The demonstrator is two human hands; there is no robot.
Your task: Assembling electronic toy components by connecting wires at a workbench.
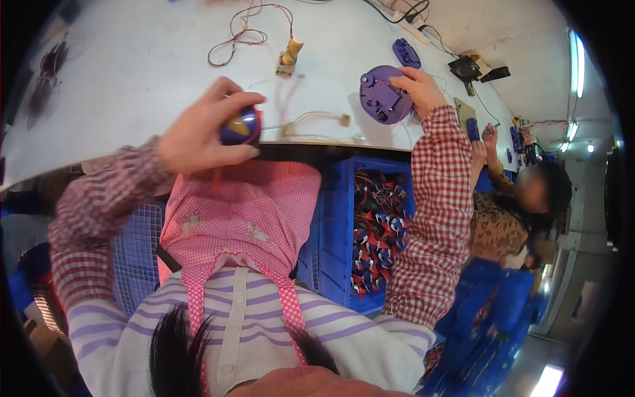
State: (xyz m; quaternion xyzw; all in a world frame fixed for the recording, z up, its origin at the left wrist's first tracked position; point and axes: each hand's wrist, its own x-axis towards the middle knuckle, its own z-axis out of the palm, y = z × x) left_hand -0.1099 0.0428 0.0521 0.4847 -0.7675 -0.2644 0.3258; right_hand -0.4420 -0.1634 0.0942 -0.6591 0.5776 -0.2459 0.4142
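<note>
My left hand [202, 129] is closed round a rounded dark blue, red and yellow plastic piece [245, 126], just above the front of the white table. Wires [301, 121] ending in a small connector run off to its right. Farther right, my right hand [423, 89] pinches the edge of a round purple plastic housing [378, 99], tilted so that its inner side with posts and thin wires shows. Beyond both hands stands a small yellowish part [289, 56] joined to a looping cable [254, 33].
Below the table edge, a blue crate [350, 251] holds many red, white and blue pieces [380, 231]. A purple part [406, 53] and a power strip [413, 28] lie at the back right. To the right a co-worker [499, 218] handles parts. Dark wires [49, 76] lie far left.
</note>
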